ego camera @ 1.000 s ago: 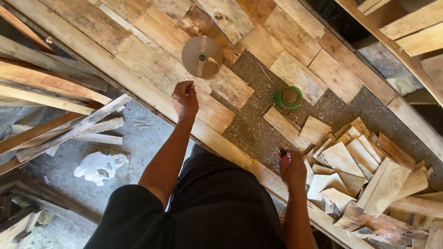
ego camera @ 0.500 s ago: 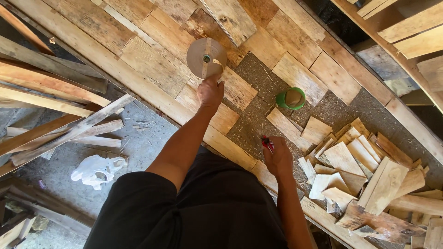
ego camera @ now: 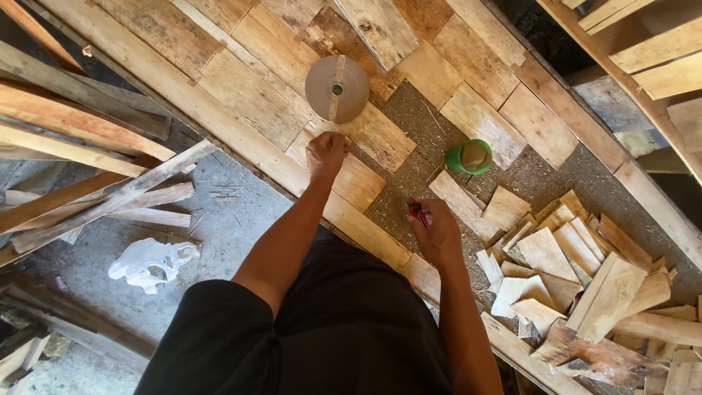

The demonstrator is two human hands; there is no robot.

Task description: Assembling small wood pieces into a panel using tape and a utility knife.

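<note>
1. The left hand is stretched forward over the wooden panel; its fingers are curled shut at the near edge of a flat round roll of tape. Whether the loose end of the strip is pinched between them cannot be told.
2. The roll lies just ahead of the left fingertips, flat on the boards with its hole facing up; a pale strip runs across its face toward the hand.
3. The right hand is held lower and nearer the body, closed around a small red-handled tool whose tip points up and away.
4. The left hand is plainly the nearer one to the roll; the right hand is well apart from it.
5. Between the two hands a bare patch of rough chipboard is seen, not yet covered by wood pieces.
6. A green cup stands on that patch to the right of the roll, near but not touching it.
7. A heap of cut wood offcuts lies to the right of the right hand, and long planks are stacked on the left, past the panel's edge.
8. Open room is found above the boards around the roll.
</note>
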